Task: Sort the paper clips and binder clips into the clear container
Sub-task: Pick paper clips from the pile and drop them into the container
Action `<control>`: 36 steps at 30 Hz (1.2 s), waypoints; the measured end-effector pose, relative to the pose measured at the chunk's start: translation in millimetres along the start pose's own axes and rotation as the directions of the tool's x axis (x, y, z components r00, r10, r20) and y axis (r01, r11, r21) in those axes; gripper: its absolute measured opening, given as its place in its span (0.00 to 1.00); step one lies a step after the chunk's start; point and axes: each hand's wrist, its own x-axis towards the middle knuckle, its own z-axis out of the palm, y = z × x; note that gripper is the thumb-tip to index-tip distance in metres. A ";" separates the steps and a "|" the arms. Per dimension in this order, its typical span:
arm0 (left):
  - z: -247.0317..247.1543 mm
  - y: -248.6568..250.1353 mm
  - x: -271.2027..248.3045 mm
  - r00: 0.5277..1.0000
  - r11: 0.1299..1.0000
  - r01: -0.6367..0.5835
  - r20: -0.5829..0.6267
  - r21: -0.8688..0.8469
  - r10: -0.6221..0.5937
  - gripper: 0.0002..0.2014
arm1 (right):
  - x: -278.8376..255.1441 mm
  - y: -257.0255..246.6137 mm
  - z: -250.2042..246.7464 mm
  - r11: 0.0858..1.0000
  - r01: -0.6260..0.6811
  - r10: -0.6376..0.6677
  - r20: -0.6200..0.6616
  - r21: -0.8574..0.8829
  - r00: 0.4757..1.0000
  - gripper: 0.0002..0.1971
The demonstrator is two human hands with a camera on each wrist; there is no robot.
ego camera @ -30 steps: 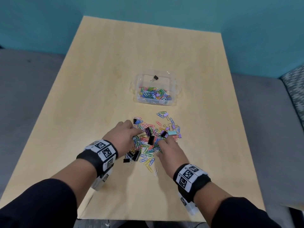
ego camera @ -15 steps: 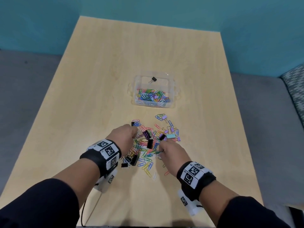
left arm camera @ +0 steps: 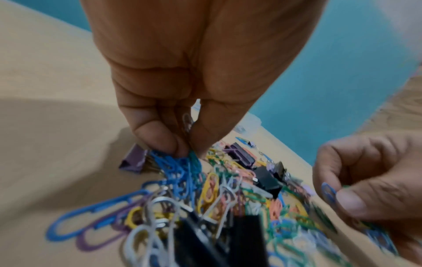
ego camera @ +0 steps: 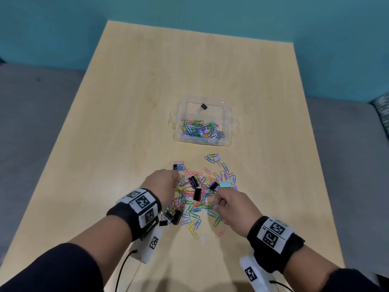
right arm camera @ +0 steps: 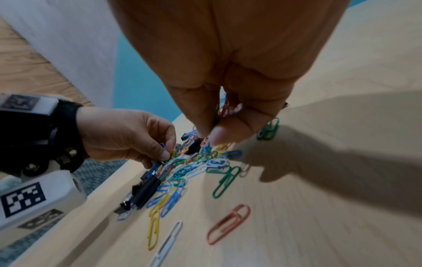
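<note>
Mid-gather: left hand [ego camera: 163, 185] and right hand [ego camera: 232, 204] each pinching coloured wire paper clips [ego camera: 195, 204] from the tabletop heap, black binder clips [ego camera: 197, 193] among them. Next: carry to the clear plastic container [ego camera: 228, 123] beyond.

The head camera looked forward and down from the near edge of the bench [ego camera: 130, 106], taking in the whole top, with the clear container [ego camera: 228, 131] farther off. Each wrist camera sat very close, facing along its hand at the fingers [left arm camera: 160, 139] above the clip pile [right arm camera: 182, 171]. All three views shared that pile; each wrist view also caught the other hand.
</note>
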 end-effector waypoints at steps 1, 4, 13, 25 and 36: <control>-2.9 -3.5 0.4 1.000 0.998 0.006 -0.011 -0.066 -0.007 0.14 | -0.2 0.3 -1.6 0.999 -0.020 0.020 0.007 0.036 1.000 0.06; -18.7 -8.6 -3.1 0.998 0.965 0.049 -0.026 -0.259 -0.058 0.11 | 3.9 0.5 -9.1 0.975 -0.096 0.088 0.048 0.201 0.995 0.07; -85.0 0.0 27.7 0.992 0.678 0.050 -0.041 -0.734 -0.118 0.10 | 61.6 -34.6 -74.7 0.908 -0.044 0.052 -0.007 0.416 0.999 0.11; -126.2 40.3 81.8 0.970 0.722 -0.036 -0.199 -0.690 -0.142 0.12 | 117.1 -86.2 -128.8 0.957 0.013 0.047 -0.199 0.289 0.979 0.06; -27.8 -42.5 -23.4 0.996 0.976 0.049 -0.060 -0.213 -0.063 0.09 | -20.2 36.9 -34.7 0.998 -0.006 0.008 0.025 -0.069 1.000 0.09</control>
